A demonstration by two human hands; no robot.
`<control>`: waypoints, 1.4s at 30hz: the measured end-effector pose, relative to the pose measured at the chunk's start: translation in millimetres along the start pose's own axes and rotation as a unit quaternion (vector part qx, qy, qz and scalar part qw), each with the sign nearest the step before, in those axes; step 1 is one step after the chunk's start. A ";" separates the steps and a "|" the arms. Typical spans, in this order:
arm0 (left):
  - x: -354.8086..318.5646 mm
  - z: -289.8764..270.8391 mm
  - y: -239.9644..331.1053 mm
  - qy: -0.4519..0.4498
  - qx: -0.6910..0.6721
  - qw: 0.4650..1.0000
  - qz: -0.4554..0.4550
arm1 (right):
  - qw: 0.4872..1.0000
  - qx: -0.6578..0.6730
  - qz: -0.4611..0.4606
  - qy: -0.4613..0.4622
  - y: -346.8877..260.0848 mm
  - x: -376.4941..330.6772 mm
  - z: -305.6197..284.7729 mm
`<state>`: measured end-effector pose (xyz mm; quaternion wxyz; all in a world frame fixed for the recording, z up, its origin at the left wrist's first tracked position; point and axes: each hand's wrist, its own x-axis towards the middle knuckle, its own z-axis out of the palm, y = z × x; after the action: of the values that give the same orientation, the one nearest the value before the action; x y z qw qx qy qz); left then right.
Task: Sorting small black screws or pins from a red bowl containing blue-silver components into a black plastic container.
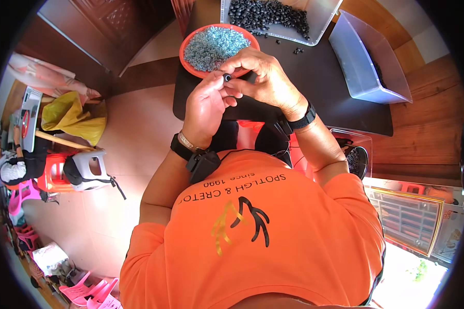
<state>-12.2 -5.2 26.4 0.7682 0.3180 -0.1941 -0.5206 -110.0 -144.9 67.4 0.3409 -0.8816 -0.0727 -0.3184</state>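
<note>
Fingers (236, 61) on black ring (227, 78), overlapping bowl (186, 65), bin (360, 67) beyond

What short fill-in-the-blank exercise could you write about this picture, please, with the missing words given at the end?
1. The left hand and the right hand meet at a small part whose colour is ____.
2. In the picture, the red bowl of silvery pieces is on the ____ side of the clear bin of black pieces.
3. The main colour of the person's shirt is ____.

Missing words: black; left; orange.
</note>
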 end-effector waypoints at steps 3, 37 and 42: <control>-0.9 -5.7 -1.4 -0.018 -0.001 1.000 0.008 | 1.000 -0.002 0.018 0.002 -3.5 -0.3 2.1; -11.0 -23.7 -4.7 -0.052 0.043 0.997 0.034 | 0.999 -0.042 0.028 0.009 -11.5 -8.4 15.3; -17.7 -34.8 1.4 -0.016 0.065 0.997 0.045 | 0.998 -0.005 0.038 -0.053 0.5 7.6 2.8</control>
<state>3.9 21.4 2.8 0.7656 0.3500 -0.2536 -0.4765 -102.4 -144.2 70.1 0.3443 -0.9008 -0.0556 -0.2585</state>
